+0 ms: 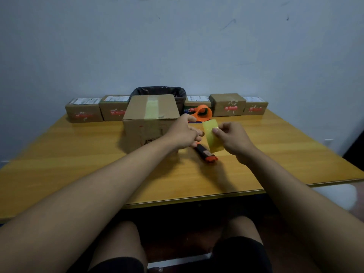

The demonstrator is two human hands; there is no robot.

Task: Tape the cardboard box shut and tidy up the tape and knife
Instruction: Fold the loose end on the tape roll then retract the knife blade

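Observation:
A brown cardboard box (pixel 151 113) stands in the middle of the table, with a yellowish tape strip running over its top and down its front. My right hand (pixel 233 139) pinches a loose yellow strip of tape (pixel 212 135) that hangs just right of the box. My left hand (pixel 185 133) hovers by the box's right front corner, fingers apart, close to the strip's left edge. An orange tape dispenser (pixel 202 112) sits behind my hands. A black and orange utility knife (pixel 205 153) lies on the table below the strip.
Several small labelled cardboard parcels (pixel 83 112) line the table's (pixel 78 164) far edge against the wall. A bin with a black liner (pixel 160 91) stands behind the box. My knees show under the near table edge.

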